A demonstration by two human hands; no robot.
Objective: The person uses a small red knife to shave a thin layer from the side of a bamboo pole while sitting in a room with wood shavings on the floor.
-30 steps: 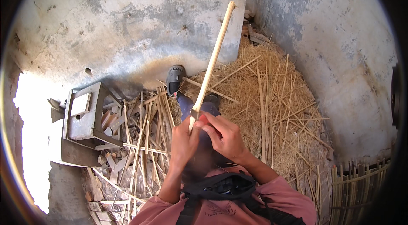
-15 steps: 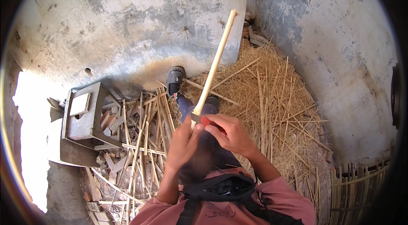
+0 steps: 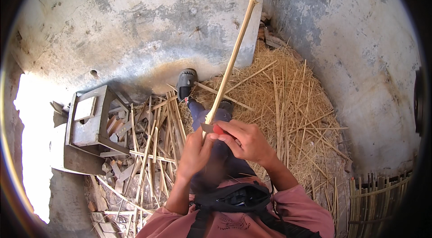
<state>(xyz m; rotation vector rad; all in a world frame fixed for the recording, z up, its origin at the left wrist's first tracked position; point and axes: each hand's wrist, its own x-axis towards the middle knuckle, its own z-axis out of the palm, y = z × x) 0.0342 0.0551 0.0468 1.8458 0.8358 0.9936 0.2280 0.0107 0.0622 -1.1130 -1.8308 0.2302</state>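
Observation:
A long pale stick (image 3: 232, 60), bamboo or wood, slants up and away from my hands, its far end in front of the wall. My left hand (image 3: 196, 150) is closed around its near end. In my right hand (image 3: 246, 141) is a knife (image 3: 219, 129) with a red handle, gripped by closed fingers. Its short grey blade lies against the stick just above my left hand. My two thumbs are close together at the blade. The very end of the stick is hidden by my left hand.
A worn wooden stool (image 3: 87, 121) lies tipped over at the left. Split strips (image 3: 148, 161) and rubble cover the floor beside it. Fine shavings (image 3: 288, 103) are heaped at the right. A slatted bamboo panel (image 3: 378, 206) stands at the lower right, and weathered walls (image 3: 148, 26) rise ahead.
The far end of the stick has risen and shifted slightly right. The knife blade has tilted and now shows more of its flat side. Both hands keep their hold.

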